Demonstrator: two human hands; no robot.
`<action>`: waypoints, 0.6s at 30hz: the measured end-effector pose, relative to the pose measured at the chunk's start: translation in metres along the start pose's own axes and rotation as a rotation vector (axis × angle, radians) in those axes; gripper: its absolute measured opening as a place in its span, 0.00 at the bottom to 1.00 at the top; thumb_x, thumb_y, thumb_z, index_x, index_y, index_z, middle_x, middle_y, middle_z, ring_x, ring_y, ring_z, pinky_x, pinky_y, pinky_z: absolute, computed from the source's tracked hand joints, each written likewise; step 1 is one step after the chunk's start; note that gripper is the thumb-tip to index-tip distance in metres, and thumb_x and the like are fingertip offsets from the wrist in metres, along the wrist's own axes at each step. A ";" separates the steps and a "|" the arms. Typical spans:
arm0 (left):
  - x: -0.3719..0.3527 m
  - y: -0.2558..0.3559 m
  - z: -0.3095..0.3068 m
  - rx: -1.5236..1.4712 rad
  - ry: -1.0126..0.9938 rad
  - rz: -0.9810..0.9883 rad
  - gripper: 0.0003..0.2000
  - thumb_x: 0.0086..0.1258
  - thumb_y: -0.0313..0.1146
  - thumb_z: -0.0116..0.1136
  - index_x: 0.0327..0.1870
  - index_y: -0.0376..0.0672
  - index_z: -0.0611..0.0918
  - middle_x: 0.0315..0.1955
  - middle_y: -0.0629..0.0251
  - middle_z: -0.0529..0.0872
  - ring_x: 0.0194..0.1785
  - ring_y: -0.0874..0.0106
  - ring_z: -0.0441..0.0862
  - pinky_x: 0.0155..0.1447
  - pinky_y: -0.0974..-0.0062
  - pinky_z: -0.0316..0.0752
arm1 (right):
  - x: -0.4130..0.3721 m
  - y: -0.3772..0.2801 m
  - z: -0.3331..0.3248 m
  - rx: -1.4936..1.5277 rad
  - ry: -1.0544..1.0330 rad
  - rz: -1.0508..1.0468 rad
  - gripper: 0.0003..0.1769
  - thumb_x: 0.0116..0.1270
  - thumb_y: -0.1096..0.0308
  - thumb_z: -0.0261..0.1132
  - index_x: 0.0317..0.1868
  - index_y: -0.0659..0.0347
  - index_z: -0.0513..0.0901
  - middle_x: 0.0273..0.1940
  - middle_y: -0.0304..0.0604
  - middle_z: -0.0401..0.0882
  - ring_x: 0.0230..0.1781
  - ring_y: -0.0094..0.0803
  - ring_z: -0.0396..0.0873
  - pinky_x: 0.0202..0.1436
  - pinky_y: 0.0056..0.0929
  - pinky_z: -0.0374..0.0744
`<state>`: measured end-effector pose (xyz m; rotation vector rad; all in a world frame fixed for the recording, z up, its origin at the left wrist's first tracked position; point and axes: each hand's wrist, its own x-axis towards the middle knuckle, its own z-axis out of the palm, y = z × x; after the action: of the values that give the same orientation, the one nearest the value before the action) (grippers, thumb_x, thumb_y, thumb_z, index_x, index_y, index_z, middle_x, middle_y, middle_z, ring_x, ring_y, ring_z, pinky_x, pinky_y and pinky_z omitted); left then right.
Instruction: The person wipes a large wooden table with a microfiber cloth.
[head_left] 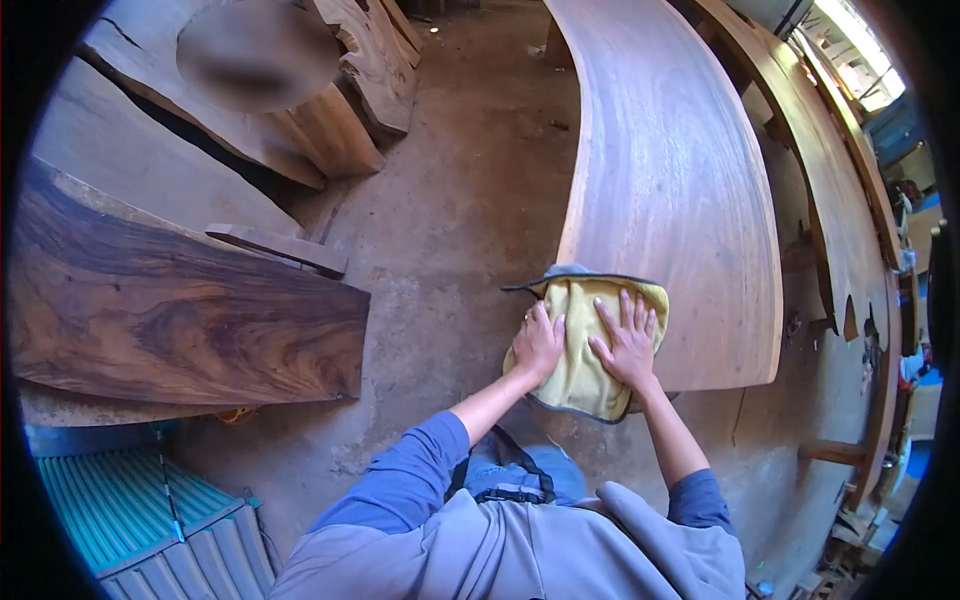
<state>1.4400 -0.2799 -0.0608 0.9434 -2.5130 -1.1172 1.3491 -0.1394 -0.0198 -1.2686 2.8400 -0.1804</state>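
Observation:
A yellow cloth [582,345] with dark edging lies over the near left corner of a long wooden slab [672,170]. Part of it hangs past the slab's edge, and a grey-blue underside shows along its top. My right hand [628,345] presses flat on the cloth with the fingers spread. At the cloth's left side my left hand [538,345] has its fingers curled on the fabric, their tips partly hidden. The slab's surface is smooth, with brown and greyish grain.
A dark-grained wooden slab [200,300] stands at the left, with more slabs [370,70] behind it. Another long slab [820,150] runs along the right. Below left is a green corrugated sheet [140,505]. Concrete floor [450,200] lies between the slabs.

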 end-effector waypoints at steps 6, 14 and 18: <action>0.002 -0.004 -0.004 -0.060 -0.102 -0.017 0.21 0.67 0.43 0.45 0.52 0.33 0.65 0.37 0.42 0.78 0.37 0.48 0.79 0.38 0.53 0.73 | 0.001 -0.007 -0.007 0.009 -0.070 0.045 0.33 0.56 0.43 0.57 0.63 0.38 0.67 0.69 0.48 0.49 0.70 0.51 0.45 0.69 0.54 0.40; 0.047 -0.001 -0.012 -0.144 -0.240 0.055 0.21 0.68 0.40 0.43 0.54 0.33 0.62 0.39 0.39 0.76 0.42 0.44 0.76 0.45 0.50 0.70 | 0.011 -0.010 -0.016 0.007 -0.099 0.081 0.33 0.55 0.45 0.59 0.63 0.40 0.68 0.70 0.48 0.49 0.71 0.50 0.43 0.70 0.53 0.38; 0.083 0.013 -0.017 -0.118 -0.312 0.060 0.18 0.68 0.40 0.44 0.47 0.33 0.64 0.35 0.38 0.77 0.39 0.44 0.77 0.41 0.50 0.71 | 0.031 -0.021 -0.015 0.002 -0.045 0.156 0.32 0.56 0.46 0.59 0.62 0.41 0.68 0.69 0.49 0.50 0.71 0.51 0.43 0.69 0.55 0.39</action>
<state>1.3789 -0.3368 -0.0435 0.7043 -2.6547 -1.4749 1.3430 -0.1746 -0.0019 -1.0304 2.8826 -0.1485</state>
